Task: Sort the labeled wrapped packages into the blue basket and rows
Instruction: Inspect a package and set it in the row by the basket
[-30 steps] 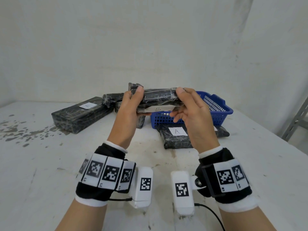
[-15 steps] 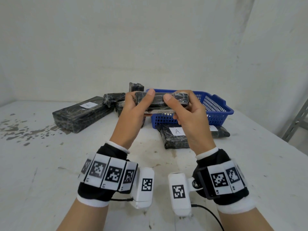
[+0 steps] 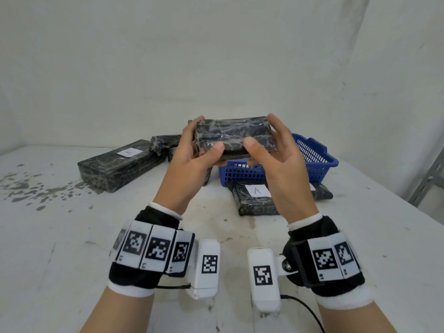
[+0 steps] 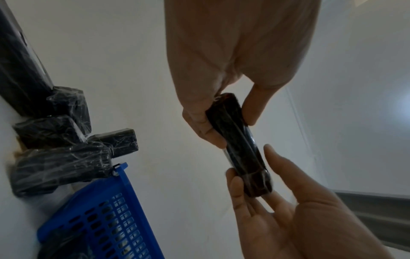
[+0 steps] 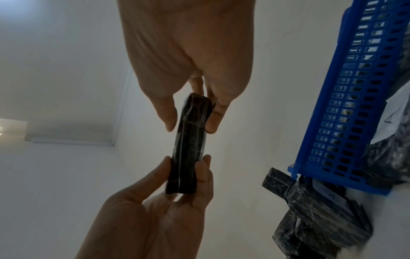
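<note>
The small black package wrapped in clear film (image 3: 231,138) is held up in the air, pinched at its ends by the left hand (image 3: 192,159) and the right hand (image 3: 281,164). It has been turned since a moment ago, so its white label is now hidden. It probably goes next into the blue plastic basket (image 3: 319,162) just behind, or into a row beside the long black package marked A (image 3: 120,164).

A handwritten letter "A" can be read on a white paper label (image 3: 257,190) stuck on the black plastic-wrapped package (image 3: 254,203) lying near the blue basket. A second white label (image 3: 128,153), on the long black wrapped package (image 3: 117,165) at far left, also reads "A".
</note>
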A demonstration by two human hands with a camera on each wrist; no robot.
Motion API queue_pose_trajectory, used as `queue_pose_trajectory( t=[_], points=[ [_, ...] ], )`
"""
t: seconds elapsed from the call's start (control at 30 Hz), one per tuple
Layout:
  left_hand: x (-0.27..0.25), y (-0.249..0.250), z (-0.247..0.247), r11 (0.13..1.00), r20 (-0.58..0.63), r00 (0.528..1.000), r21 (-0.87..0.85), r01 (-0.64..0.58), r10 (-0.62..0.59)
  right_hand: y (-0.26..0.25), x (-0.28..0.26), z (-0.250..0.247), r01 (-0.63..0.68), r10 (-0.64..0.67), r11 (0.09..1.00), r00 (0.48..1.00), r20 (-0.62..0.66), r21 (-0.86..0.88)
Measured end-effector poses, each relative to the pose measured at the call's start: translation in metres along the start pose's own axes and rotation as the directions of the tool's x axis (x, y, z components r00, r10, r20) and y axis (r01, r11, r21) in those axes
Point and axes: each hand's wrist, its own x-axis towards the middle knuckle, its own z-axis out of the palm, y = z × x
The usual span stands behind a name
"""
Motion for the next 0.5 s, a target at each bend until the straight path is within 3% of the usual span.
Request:
queue_pose_trajectory(
  t=[0.27,0.5],
  points=[
    [-0.0019,-0.004,0.0022,0.997,-0.019,0.998,0.05,-0.058,0.059,-0.0002,0.0001,-0.0014,0.01,-0.008,1.0,0.996,0.085,-0.018],
    [-0.0036,-0.0051,0.0057,0.983,-0.071,0.99,0.142,-0.112,0.123,0.0059,-0.0008,0.003,0.02,-0.013,0.992,0.998,0.058,-0.123]
  ],
)
